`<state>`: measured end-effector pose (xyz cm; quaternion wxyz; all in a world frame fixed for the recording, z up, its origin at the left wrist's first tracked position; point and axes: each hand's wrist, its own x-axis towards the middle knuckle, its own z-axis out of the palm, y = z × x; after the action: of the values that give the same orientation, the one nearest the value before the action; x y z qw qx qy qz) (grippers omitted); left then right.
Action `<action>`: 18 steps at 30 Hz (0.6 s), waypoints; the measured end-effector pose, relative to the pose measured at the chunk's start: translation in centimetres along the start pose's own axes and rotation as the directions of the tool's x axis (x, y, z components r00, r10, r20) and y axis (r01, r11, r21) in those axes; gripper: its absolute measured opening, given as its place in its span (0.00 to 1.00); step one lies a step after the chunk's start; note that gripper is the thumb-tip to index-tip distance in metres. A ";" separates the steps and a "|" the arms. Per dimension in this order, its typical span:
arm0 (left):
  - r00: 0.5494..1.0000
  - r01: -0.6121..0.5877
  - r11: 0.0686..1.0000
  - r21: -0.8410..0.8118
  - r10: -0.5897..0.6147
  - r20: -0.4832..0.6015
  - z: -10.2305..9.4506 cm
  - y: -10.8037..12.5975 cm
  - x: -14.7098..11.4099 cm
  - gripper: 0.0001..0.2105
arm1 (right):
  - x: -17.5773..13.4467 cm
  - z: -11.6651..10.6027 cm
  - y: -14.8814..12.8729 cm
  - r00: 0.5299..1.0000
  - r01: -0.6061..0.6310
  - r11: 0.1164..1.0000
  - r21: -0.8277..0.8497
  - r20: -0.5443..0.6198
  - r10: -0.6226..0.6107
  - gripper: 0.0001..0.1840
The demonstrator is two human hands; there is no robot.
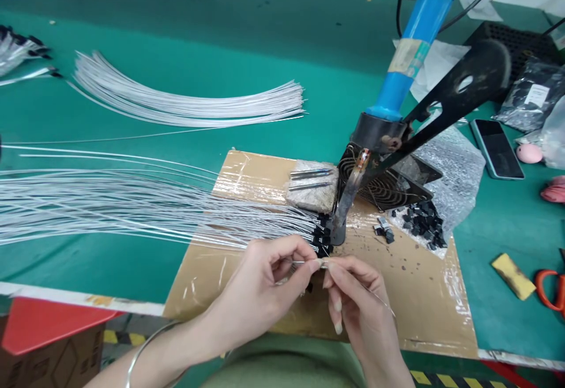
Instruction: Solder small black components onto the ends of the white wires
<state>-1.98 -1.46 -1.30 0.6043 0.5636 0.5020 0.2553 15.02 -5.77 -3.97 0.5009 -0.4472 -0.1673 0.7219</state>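
Note:
Over the cardboard sheet, my left hand (282, 276) pinches a thin white wire between thumb and fingertips. My right hand (359, 299) is closed just beside it, its thumb and forefinger pinching a thin wire that trails across the fingers. The fingertips of both hands nearly meet, and the wire ends between them are too small to make out. Directly above them, a row of black connectors (322, 234) ends a spread of long white wires (176, 199) running off to the left. A blue-handled soldering iron (397, 76) slants down on its bracket, its tip end near those connectors.
A sponge block (313, 191) with metal tips, a black fan (375, 182) and small black parts (426, 223) on bubble wrap surround the iron. A wire bundle (189, 102) lies farther back. At right are a phone (498, 149), a yellow block (513, 276) and orange-handled scissors (547, 291).

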 end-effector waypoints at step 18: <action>0.970 -0.144 0.983 0.115 0.163 -0.182 1.4 -0.9 -0.2 0.10 | 0.3 0.4 0.5 0.994 0.071 0.997 -0.010 -0.079 -0.071 0.13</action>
<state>-1.05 -2.49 -2.27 0.5029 0.6035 0.5245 0.3284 14.40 -5.65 -4.27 0.5308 -0.4711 -0.1657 0.6848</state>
